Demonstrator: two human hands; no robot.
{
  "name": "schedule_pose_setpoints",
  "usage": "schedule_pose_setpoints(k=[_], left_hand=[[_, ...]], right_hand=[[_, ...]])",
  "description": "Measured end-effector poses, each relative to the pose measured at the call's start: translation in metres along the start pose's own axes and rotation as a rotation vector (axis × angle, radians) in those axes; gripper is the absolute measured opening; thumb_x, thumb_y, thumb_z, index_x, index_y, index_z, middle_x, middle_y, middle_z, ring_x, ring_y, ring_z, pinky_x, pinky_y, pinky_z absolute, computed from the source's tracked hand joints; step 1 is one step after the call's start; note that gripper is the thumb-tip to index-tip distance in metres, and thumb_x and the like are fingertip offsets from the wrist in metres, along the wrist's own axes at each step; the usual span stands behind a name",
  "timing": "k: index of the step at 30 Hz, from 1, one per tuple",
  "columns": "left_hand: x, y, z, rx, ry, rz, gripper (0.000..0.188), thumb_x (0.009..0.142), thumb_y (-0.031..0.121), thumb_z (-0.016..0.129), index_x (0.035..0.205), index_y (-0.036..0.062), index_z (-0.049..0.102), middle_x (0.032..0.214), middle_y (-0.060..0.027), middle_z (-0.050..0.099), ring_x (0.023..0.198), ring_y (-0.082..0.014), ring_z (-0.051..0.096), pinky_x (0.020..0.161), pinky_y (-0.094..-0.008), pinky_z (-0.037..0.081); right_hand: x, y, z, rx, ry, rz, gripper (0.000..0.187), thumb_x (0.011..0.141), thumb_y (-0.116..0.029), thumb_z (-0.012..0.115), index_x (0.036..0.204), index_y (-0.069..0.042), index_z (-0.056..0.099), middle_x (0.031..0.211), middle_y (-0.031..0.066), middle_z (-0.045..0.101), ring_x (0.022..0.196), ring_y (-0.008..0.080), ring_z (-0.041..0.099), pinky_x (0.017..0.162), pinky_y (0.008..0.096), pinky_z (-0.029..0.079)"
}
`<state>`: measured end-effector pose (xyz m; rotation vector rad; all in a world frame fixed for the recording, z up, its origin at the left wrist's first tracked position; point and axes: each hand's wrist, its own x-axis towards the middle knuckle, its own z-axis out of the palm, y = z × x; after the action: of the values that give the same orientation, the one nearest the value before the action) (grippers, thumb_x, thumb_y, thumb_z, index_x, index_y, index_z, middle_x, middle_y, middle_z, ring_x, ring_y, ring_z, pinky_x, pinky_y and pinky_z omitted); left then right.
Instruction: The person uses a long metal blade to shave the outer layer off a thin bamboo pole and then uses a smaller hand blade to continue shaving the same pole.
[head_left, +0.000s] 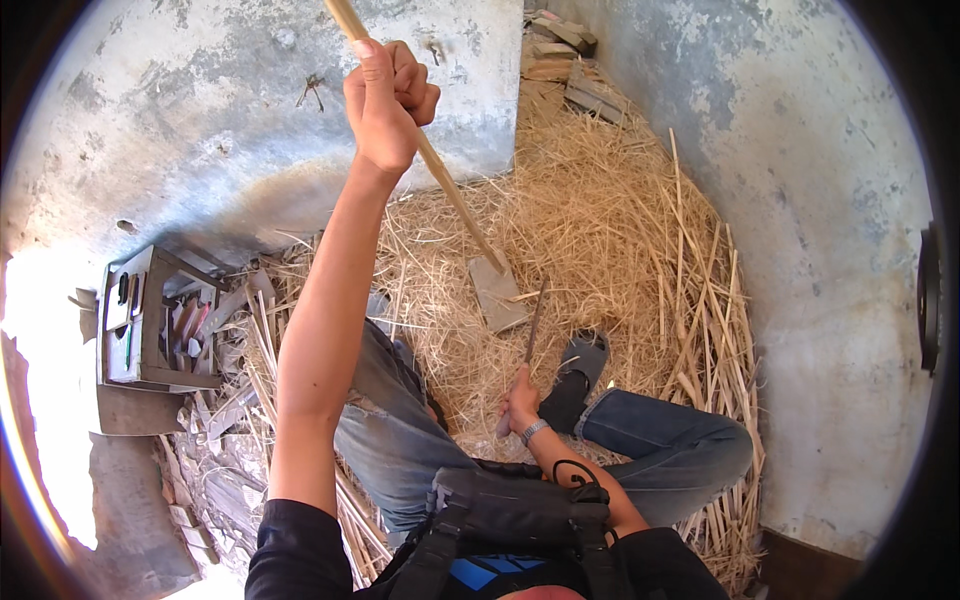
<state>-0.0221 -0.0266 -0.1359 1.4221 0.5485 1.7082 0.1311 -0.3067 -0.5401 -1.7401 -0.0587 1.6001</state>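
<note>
My left hand is raised high in front of me, its fingers wrapped round a pale bamboo stick. The stick slants down to the right, and its lower end meets a flat grey-brown block lying in the shavings. Low between my legs, my right hand is closed on the handle of a knife. The long, thin blade points away from me, just right of the block. Blade and stick are apart. A metal-band watch circles my right wrist.
Straw-like shavings cover the floor, with long split strips along the right wall. A wooden box with tools stands at the left. Bricks or wood pieces lie at the back. My sandalled foot is near the knife.
</note>
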Motion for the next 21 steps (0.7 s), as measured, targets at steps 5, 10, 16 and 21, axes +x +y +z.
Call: schedule_pose_setpoints(k=[5, 10, 16, 21], left_hand=[[0.0, -0.003, 0.002, 0.01, -0.117, -0.051, 0.065, 0.101, 0.071, 0.03, 0.068, 0.0147, 0.029, 0.058, 0.0071, 0.018, 0.051, -0.0068, 0.011, 0.046, -0.0273, 0.013], [0.005, -0.008, 0.005, -0.009, -0.244, -0.153, 0.066, 0.099, 0.075, 0.026, 0.068, 0.0165, 0.029, 0.059, 0.0069, 0.021, 0.051, -0.0067, 0.015, 0.046, -0.0266, 0.014], [-0.001, -0.03, 0.022, 0.036, -0.125, -0.323, 0.07, 0.094, 0.082, 0.028, 0.067, 0.0174, 0.03, 0.058, 0.0061, 0.022, 0.05, -0.0081, 0.018, 0.047, -0.0267, 0.016], [-0.021, -0.06, 0.027, 0.061, 0.038, -0.355, 0.066, 0.098, 0.071, 0.041, 0.061, 0.0187, 0.024, 0.055, 0.0069, 0.019, 0.049, -0.0074, 0.016, 0.046, -0.0274, 0.013]], right_hand=[[0.0, -0.018, 0.01, 0.091, 0.127, -0.134, 0.059, 0.098, -0.065, 0.045, 0.074, -0.012, 0.043, 0.055, 0.0028, 0.04, 0.041, 0.0191, 0.042, 0.04, 0.0375, 0.039], [-0.012, -0.051, 0.016, 0.17, 0.11, -0.167, 0.058, 0.098, -0.067, 0.045, 0.074, -0.013, 0.041, 0.053, 0.0018, 0.038, 0.04, 0.0171, 0.04, 0.039, 0.0355, 0.037], [-0.035, -0.075, 0.03, 0.035, -0.172, -0.187, 0.061, 0.096, -0.071, 0.046, 0.077, -0.012, 0.043, 0.054, 0.0011, 0.039, 0.04, 0.0137, 0.037, 0.039, 0.0323, 0.035], [-0.041, -0.062, 0.029, -0.006, -0.37, 0.035, 0.062, 0.096, -0.071, 0.046, 0.08, -0.01, 0.046, 0.055, -0.0006, 0.04, 0.039, 0.012, 0.037, 0.038, 0.0318, 0.035]])
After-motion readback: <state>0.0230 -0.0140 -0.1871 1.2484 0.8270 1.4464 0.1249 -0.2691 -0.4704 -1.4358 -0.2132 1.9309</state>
